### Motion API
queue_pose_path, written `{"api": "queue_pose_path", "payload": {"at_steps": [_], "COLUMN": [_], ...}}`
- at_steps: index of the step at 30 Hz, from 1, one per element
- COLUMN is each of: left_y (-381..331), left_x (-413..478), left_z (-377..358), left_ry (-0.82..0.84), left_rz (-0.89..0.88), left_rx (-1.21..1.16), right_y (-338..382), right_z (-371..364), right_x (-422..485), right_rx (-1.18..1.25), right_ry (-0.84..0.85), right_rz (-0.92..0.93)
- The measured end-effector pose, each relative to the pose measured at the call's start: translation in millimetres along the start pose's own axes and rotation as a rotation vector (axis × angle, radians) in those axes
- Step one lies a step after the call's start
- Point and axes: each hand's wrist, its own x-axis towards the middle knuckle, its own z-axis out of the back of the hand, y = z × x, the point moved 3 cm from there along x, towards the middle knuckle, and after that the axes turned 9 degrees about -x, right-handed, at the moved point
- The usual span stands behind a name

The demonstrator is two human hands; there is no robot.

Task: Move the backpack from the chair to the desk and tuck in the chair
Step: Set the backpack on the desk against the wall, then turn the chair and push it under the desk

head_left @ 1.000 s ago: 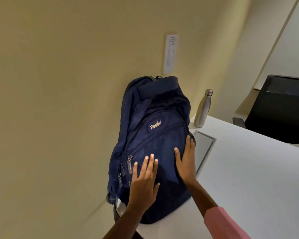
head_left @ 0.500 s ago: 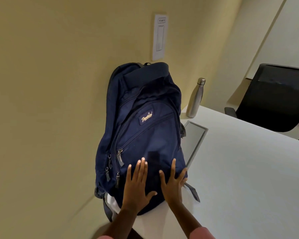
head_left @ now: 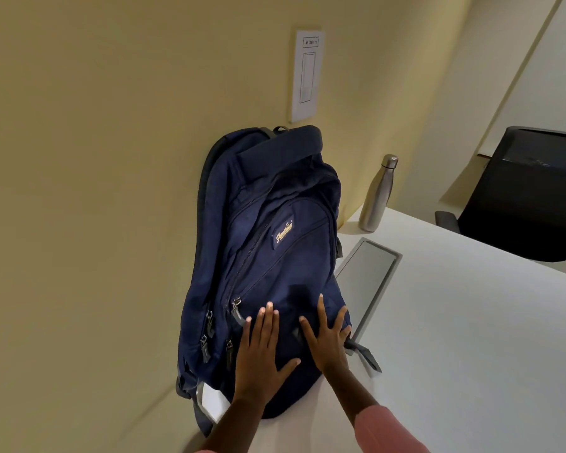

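Note:
A navy blue backpack (head_left: 268, 250) stands upright on the left end of the white desk (head_left: 455, 338), leaning against the yellow wall. My left hand (head_left: 262, 351) lies flat on its lower front pocket with the fingers spread. My right hand (head_left: 329, 338) presses flat on the pocket's right side, fingers apart. Neither hand grips anything. A black office chair (head_left: 530, 204) stands beyond the desk's far edge at the right; its seat and base are out of sight.
A steel water bottle (head_left: 376, 194) stands by the wall behind the backpack. A grey cable hatch (head_left: 370, 276) is set into the desk just right of the bag. A white switch plate (head_left: 306, 76) is on the wall above.
Both hands slid down the backpack's front to its lower pocket. The bag stands more upright against the wall, and a strap end now lies on the desk by my right hand.

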Motion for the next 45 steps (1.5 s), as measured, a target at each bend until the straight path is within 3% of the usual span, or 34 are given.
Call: {"api": "queue_pose_path", "payload": {"at_steps": [8,15,18,22,35,45], "left_y": [-12,-21,-20,-19,-6,-7], "left_x": [-19,-58,-79,-111,-233,-305], "left_z": [-5,3,7,14,62,96], "left_ry": [0.016,0.207,0.284,0.371,0.444,0.480], "left_rz": [-0.051,0.005,-0.050,-0.203,-0.411,-0.410], "left_rx": [0.012,-0.107,-0.123,-0.107,0.064,0.046], "right_y": [-1,-27,-34,-36,-15,-11], "right_z": [-3,-25,-33,-41,-93,-108], "right_x": [-29,-92,-126,-170,-326,-412], "right_rx": [0.009,-0.211,-0.345,-0.475,-0.410,-0.424], "right_ry": [-0.099,-0.163,-0.096,-0.129,-0.133,-0.113], "right_rz": [-0.011,-0.065,-0.137,-0.264,-0.443,-0.431]}}
